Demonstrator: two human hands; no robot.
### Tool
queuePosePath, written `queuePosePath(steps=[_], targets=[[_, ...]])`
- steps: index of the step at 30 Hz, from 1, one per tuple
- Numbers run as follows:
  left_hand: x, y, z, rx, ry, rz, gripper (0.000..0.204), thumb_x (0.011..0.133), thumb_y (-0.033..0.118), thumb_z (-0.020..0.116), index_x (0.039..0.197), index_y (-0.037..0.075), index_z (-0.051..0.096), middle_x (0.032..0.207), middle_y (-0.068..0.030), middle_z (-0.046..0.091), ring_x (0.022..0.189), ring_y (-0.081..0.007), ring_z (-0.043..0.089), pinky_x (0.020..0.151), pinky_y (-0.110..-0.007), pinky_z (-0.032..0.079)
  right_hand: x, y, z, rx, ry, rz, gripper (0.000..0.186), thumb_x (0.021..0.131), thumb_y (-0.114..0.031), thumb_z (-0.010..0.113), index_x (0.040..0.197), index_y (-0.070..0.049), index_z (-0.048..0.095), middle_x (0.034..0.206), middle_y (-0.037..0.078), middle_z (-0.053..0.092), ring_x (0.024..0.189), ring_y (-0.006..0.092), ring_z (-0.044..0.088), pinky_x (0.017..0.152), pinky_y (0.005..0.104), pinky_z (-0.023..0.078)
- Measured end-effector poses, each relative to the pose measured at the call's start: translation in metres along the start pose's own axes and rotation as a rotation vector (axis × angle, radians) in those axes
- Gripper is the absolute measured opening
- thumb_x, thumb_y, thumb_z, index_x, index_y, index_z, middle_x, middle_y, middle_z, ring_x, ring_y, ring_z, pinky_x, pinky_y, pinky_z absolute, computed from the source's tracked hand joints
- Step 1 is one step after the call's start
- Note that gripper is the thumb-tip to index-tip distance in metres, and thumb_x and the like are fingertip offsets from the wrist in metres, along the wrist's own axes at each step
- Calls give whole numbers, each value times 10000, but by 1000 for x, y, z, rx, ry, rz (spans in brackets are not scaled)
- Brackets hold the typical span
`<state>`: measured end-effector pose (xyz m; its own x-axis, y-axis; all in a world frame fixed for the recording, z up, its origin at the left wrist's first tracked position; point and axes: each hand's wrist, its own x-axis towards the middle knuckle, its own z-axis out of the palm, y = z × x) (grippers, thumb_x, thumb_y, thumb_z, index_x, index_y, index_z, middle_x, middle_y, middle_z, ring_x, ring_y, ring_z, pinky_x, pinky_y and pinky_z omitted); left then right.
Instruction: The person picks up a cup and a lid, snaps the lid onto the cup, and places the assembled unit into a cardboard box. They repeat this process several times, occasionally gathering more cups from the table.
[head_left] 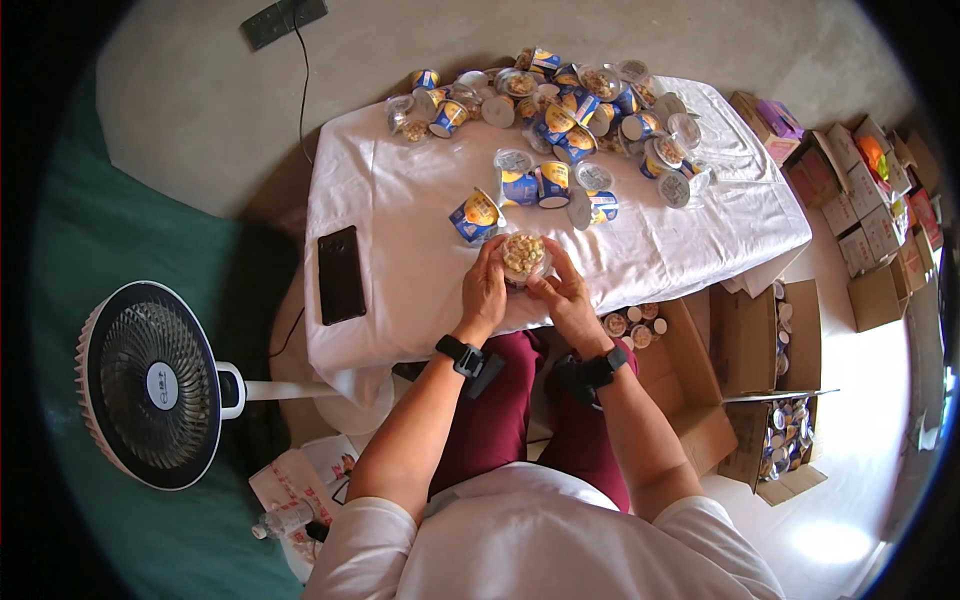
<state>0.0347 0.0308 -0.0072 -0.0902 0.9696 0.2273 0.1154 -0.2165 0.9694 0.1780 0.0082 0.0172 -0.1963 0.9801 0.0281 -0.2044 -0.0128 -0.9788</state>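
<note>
Both hands are closed round a clear-topped cup of nuts or cereal (524,255) at the table's front edge, my left hand (484,285) on its left and my right hand (566,296) on its right, thumb against it. Just beyond it, a blue-and-yellow cup with a lid (474,216) lies tilted on the white tablecloth (390,240). Several more cups (553,185) stand behind that, some with clear lids. A large jumbled pile of similar cups and lids (560,105) covers the back of the table.
A black phone (341,275) lies at the table's left. A fan (150,385) stands at lower left, near a power strip's hanging cord (305,80). Open cardboard boxes of cups (760,335) sit below the table's right side, with stacked boxes (865,215) farther right.
</note>
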Motion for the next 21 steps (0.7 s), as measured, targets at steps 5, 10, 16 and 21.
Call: queuePosePath(steps=[5, 10, 16, 21], targets=[[2, -2, -2, 10, -9, -7, 430, 1001, 364, 314, 1225, 64, 524, 1078, -145, 636, 987, -244, 619, 838, -330, 471, 2, 3, -1, 45, -17, 4, 618, 900, -126, 612, 1435, -101, 304, 1253, 31, 491, 894, 91, 556, 796, 256, 473], [2, 1, -4, -27, -10, 4, 385, 979, 298, 323, 1185, 49, 533, 1013, -152, 639, 882, -261, 619, 777, -345, 475, 1, 1, -1, 80, 16, 18, 600, 894, -74, 588, 1429, -82, 316, 1207, 94, 539, 857, 127, 590, 772, 270, 492], [2, 1, -6, 122, -26, -59, 349, 918, 226, 361, 1158, 44, 537, 950, -130, 640, 783, -240, 598, 719, -365, 462, 2, 7, -11, 343, 92, 80, 532, 955, -191, 522, 1435, -105, 310, 1222, 93, 537, 832, 151, 619, 753, 281, 525], [2, 17, -4, 78, -131, -218, 386, 943, 229, 368, 1262, 62, 507, 1075, -143, 623, 947, -234, 601, 816, -365, 454, -1, 3, -10, 280, 119, 136, 504, 975, -207, 472, 1437, -97, 305, 1166, 111, 578, 785, 161, 631, 733, 289, 537]])
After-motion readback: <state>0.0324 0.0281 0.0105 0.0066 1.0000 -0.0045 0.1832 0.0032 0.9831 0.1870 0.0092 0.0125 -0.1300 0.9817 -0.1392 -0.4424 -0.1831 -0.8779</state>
